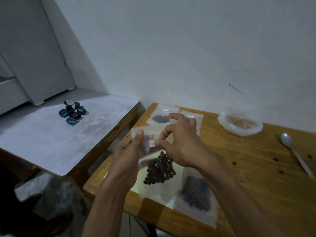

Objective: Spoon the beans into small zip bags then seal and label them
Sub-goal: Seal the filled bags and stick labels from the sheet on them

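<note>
Left grip pinching top-left edge of held zip bag; right grip pinching white label at its top. Beans pooled just below both grips. Spoon well right, on surface.

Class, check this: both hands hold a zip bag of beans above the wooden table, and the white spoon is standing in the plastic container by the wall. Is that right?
Not quite. The white spoon is not in the plastic container; it lies flat on the wooden table, to the right of the container and apart from it. The head view shows this. The rest holds: the left hand and right hand hold the zip bag of beans above the table.
</note>
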`<action>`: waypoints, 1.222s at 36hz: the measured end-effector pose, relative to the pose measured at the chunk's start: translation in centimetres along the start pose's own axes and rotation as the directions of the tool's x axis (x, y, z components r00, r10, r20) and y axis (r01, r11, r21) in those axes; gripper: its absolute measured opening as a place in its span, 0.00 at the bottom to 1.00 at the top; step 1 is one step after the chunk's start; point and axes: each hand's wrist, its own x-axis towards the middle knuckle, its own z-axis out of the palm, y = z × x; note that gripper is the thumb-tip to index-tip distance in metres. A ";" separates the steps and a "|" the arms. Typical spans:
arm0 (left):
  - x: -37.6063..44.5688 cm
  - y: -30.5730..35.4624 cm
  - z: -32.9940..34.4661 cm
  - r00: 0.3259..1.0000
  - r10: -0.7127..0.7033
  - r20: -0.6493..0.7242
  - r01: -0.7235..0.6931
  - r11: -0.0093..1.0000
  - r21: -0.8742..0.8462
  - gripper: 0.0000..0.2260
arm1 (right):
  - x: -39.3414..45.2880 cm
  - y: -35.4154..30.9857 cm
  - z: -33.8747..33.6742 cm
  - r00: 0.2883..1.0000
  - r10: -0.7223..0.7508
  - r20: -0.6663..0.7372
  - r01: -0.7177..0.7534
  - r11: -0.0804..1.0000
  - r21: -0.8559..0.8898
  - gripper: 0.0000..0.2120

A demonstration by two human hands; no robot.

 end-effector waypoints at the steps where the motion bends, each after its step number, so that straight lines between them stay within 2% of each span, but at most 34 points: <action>1: 0.0 0.0 0.1 1.000 -0.006 -0.008 0.006 1.000 0.005 0.18 | 0.0 0.0 0.1 1.000 0.007 -0.005 -0.007 1.000 -0.012 0.06; 6: 0.1 -0.3 0.5 1.000 -0.013 0.004 0.013 1.000 -0.010 0.19 | -0.1 0.3 0.3 0.999 0.012 -0.041 -0.013 1.000 -0.022 0.06; 11: 0.0 -0.3 0.4 0.993 0.041 0.113 -0.046 0.998 0.044 0.09 | -0.2 1.1 0.8 0.993 0.031 -0.111 -0.026 0.999 0.042 0.06; 15: 0.1 -0.4 0.3 0.991 0.080 0.110 -0.085 0.996 0.034 0.10 | -0.7 1.8 1.4 0.966 0.154 -0.209 -0.087 0.950 0.299 0.24; 18: 0.2 -0.4 0.5 0.990 0.089 0.106 -0.094 0.995 0.038 0.09 | -0.8 2.3 1.7 0.959 0.245 -0.144 -0.126 0.819 0.560 0.32; 20: 0.2 -0.3 0.8 0.991 0.096 0.090 -0.100 0.994 0.049 0.09 | -0.6 2.7 2.0 0.956 0.262 -0.129 -0.114 0.742 0.661 0.35; 22: 0.3 -0.3 1.2 0.993 0.105 0.052 -0.107 0.993 0.055 0.09 | -0.4 3.1 2.3 0.949 0.273 -0.161 -0.089 0.716 0.693 0.35; 26: 0.8 -0.5 1.6 0.993 0.120 -0.021 -0.118 0.990 0.075 0.09 | -0.2 3.5 2.7 0.941 0.275 -0.199 -0.071 0.733 0.677 0.30; 31: 2.1 -0.5 1.9 0.991 0.103 -0.091 -0.101 0.995 0.019 0.09 | -0.5 4.3 3.1 0.966 0.214 -0.142 -0.096 0.812 0.576 0.27; 33: 2.9 -0.5 2.0 0.991 0.101 -0.093 -0.101 0.995 0.001 0.10 | -0.7 4.8 3.2 0.974 0.198 -0.109 -0.107 0.831 0.547 0.27; 36: 4.1 -0.4 2.2 0.993 0.112 -0.048 -0.111 0.994 0.011 0.12 | -0.1 5.7 3.3 0.969 0.219 -0.117 -0.111 0.804 0.584 0.27; 38: 5.1 -0.5 2.5 0.990 0.140 -0.018 -0.138 0.986 0.091 0.15 | 0.7 6.3 3.1 0.954 0.265 -0.142 -0.117 0.760 0.639 0.26; 41: 6.7 -0.8 3.3 0.975 0.222 -0.005 -0.209 0.926 0.314 0.28 | 2.4 7.4 2.3 0.910 0.373 -0.182 -0.126 0.666 0.735 0.25; 44: 8.5 -1.0 4.9 0.961 0.265 0.079 -0.273 0.866 0.418 0.34 | 4.4 8.8 1.3 0.850 0.454 -0.266 -0.125 0.665 0.736 0.25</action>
